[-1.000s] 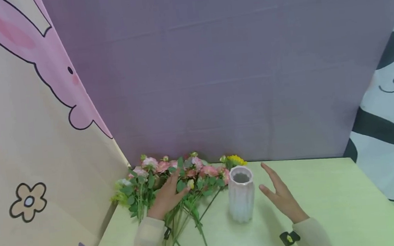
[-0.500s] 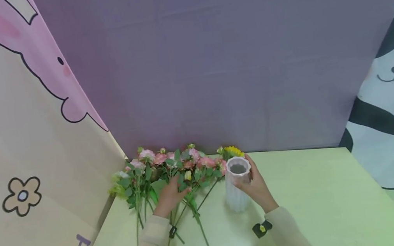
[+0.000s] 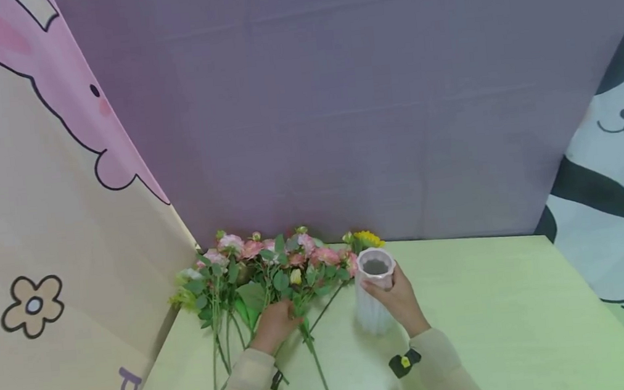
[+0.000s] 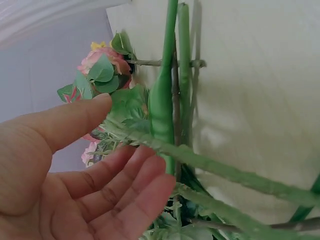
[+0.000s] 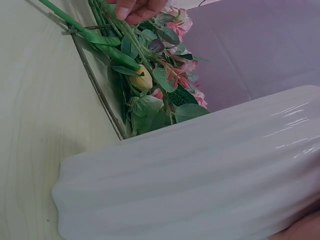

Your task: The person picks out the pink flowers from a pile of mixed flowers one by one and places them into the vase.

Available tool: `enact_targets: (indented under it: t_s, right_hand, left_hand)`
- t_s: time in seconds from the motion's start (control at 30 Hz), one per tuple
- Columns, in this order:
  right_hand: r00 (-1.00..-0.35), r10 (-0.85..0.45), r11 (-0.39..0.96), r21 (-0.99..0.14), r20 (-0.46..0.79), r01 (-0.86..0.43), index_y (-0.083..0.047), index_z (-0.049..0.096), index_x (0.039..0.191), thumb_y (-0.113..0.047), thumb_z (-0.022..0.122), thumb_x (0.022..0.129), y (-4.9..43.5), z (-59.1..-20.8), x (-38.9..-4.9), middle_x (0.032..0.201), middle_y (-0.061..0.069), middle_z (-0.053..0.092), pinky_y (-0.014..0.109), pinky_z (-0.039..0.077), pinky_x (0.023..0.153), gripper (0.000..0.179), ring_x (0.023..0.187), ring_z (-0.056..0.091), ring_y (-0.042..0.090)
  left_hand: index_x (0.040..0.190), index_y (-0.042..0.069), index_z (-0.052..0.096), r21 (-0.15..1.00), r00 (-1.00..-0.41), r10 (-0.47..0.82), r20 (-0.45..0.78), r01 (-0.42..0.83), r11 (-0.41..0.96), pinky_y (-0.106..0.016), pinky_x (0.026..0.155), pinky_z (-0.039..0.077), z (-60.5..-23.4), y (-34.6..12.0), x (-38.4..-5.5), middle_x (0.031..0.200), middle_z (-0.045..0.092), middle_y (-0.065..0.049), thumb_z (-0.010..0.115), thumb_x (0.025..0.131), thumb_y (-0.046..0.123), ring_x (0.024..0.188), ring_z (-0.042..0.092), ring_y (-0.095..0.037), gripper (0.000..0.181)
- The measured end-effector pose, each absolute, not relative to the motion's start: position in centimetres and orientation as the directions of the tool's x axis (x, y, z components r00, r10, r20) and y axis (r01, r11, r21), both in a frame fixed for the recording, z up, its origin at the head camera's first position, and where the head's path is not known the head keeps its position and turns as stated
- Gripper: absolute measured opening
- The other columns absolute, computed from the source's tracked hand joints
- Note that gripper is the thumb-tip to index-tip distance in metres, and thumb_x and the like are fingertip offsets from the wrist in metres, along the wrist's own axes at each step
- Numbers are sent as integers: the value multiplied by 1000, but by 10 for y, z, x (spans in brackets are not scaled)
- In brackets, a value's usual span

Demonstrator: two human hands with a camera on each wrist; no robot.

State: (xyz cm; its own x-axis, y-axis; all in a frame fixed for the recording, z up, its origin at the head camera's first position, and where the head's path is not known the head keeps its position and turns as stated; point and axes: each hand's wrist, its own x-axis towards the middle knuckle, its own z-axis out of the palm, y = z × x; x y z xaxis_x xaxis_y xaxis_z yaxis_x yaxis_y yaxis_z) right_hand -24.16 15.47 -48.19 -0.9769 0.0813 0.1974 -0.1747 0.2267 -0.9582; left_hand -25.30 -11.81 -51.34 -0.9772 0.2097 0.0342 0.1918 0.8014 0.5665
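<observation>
Left of the vase (image 3: 369,306), our left hand (image 3: 273,327) spreads loosely around stems (image 4: 215,167) of piled flowers (image 3: 325,256); our right hand (image 3: 402,302) grips the upright vase. Crossed stems could snag if we pull.

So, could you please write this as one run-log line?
left hand: at flower stems | right hand: gripping vase | vase: upright | flowers: on table

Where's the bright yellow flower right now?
In the head view, the bright yellow flower lies by the far edge of the table, just beyond the white vase and right of the pink flowers.
</observation>
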Motion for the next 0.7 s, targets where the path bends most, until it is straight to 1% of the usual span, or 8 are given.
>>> enact_targets:
  t_s: [0.17,0.3,0.43,0.6,0.7]
  right_hand:
    - [-978,99,218,-963,182,-157,-4,34,141,-19,77,79,152,-481,-238,136,19,47,53,33,105,77,126,43,35]
    - [-978,112,249,-958,178,-146,-4,32,143,-21,77,79,151,-484,-239,137,20,46,55,35,103,79,126,43,35]
    - [-973,123,262,-952,196,-159,-4,34,141,-21,77,78,151,-486,-240,135,19,48,55,35,103,79,125,44,35]
    - [-966,122,271,-944,228,-188,-4,35,141,-21,77,78,151,-490,-239,134,19,49,55,36,102,78,124,45,35]
    - [-963,123,263,-943,242,-203,-6,36,140,-21,78,77,151,-491,-241,133,17,50,54,38,101,77,123,46,34]
  left_hand:
    - [87,-1,68,558,-979,196,50,190,808,-36,61,52,-522,-121,-253,82,67,-11,76,78,15,71,62,-24,20]
    - [85,1,69,566,-980,192,59,191,802,-35,60,52,-529,-126,-255,80,67,-10,69,79,4,70,62,-24,7]
    - [86,0,69,602,-976,212,58,204,772,-33,60,52,-531,-130,-256,80,67,-9,64,79,-2,70,60,-22,9]
    - [85,-2,68,669,-973,229,31,190,719,-29,57,49,-532,-130,-251,76,65,-8,65,75,-4,66,56,-17,10]
    - [83,-2,67,682,-972,234,24,187,707,-26,55,48,-533,-129,-250,74,63,-6,66,74,-5,64,54,-14,10]
